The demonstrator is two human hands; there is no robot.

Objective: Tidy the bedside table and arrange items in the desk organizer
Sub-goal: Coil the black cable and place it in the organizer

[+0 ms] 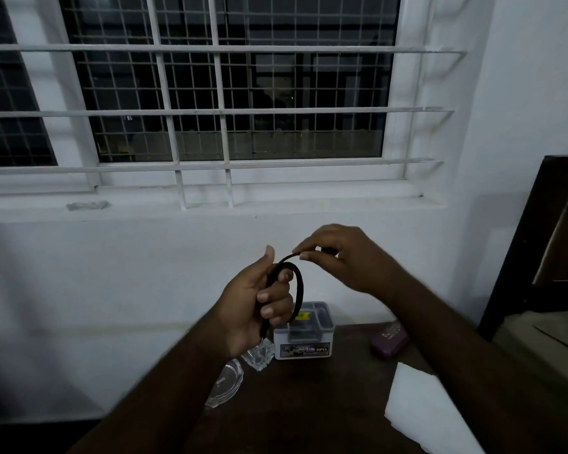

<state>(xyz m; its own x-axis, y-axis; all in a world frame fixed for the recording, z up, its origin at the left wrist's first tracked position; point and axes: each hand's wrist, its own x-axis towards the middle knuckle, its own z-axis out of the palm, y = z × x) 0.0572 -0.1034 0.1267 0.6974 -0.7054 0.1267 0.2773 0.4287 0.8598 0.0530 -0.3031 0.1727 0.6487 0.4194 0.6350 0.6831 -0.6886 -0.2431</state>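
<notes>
Both hands are raised above the dark wooden bedside table (325,398). My left hand (259,306) is closed around a black strap (300,286) that loops up and over. My right hand (345,257) pinches the strap's free end between thumb and fingers. A clear plastic holder (259,353) hangs from the strap's lower end, just under my left hand. Behind the hands stands the white and grey desk organizer (304,345), its top compartments partly hidden by my left hand.
A purple case (389,340) lies right of the organizer. A white sheet of paper (427,411) sits at the table's right front. A clear plastic piece (227,385) lies at the left edge. A white wall and barred window rise behind; dark furniture (545,244) stands at right.
</notes>
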